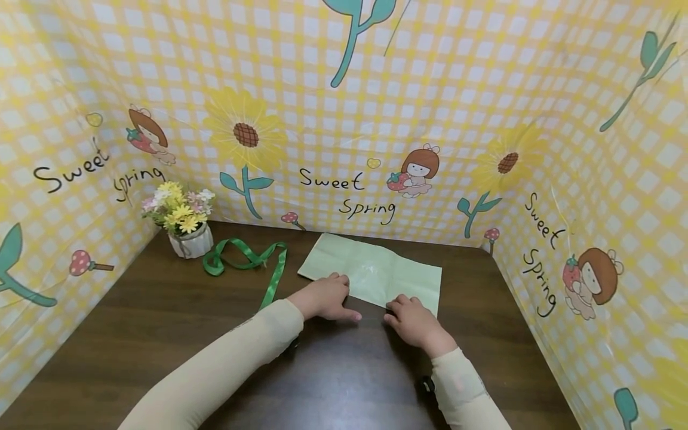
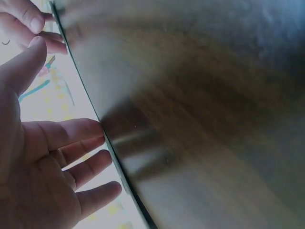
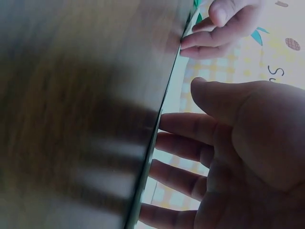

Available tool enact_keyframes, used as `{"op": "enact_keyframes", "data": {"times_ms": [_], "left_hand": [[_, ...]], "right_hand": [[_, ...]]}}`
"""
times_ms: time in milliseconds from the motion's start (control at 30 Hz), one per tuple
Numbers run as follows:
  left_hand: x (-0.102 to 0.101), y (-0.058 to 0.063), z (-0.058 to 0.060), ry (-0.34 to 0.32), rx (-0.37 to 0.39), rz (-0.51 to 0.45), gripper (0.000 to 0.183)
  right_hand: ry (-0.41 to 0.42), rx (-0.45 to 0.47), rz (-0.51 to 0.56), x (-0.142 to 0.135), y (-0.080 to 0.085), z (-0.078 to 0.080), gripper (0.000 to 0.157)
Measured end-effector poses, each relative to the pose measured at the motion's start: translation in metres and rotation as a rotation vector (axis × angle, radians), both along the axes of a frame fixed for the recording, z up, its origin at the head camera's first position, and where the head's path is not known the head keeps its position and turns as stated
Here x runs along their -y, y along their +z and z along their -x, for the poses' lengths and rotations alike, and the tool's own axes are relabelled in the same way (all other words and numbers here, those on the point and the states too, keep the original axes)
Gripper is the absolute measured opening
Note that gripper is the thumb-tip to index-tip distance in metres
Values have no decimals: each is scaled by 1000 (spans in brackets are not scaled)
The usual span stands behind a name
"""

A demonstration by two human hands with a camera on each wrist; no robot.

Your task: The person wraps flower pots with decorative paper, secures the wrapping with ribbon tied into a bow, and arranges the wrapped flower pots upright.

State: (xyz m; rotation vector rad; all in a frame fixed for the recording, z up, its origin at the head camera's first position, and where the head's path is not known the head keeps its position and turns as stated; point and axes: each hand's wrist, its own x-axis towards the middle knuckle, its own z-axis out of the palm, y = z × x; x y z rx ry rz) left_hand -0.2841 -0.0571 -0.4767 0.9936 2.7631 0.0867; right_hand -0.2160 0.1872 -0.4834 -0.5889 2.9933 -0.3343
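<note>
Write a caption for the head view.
Left hand and right hand touch the paper, with ribbon and flowers to its left.

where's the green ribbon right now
In the head view, the green ribbon lies on the table's left, between the flower pot and the pale green sheet.

Walls: yellow-white check, printed sunflowers | Tabletop: dark brown wood-grain | Light: pale sheen

On the dark wooden bench, a whitish pot filled with yellow, white and pink flowers is placed at the back left, a looped green ribbon laid just beside it. 3 sides are enclosed by yellow-checked sheeting, printed with sunflowers.
</note>
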Motion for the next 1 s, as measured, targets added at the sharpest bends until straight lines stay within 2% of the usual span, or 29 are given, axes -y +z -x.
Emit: {"op": "enact_keyframes", "data": {"times_ms": [233,433,667,767,867,1000], "left_hand": [[-2,-4,4,-4,-12,19,71],[-3,-5,5,19,-18,26,74],[-5,-4,4,-26,-2,20,42],[-7,-2,2,-43,-6,28,36],[-10,0,0,-50,-14,39,29],[-13,3,-4,-55,-42,63,23]], "right_hand": [[-25,-29,-25,5,-3,-10,41],[-41,-29,-69,14,1,-18,41],[-52,-34,-105,27,7,-30,44],[-54,-31,-112,29,7,-33,45],[-34,2,-113,30,9,-35,45],[9,97,-89,26,17,-31,40]]}}
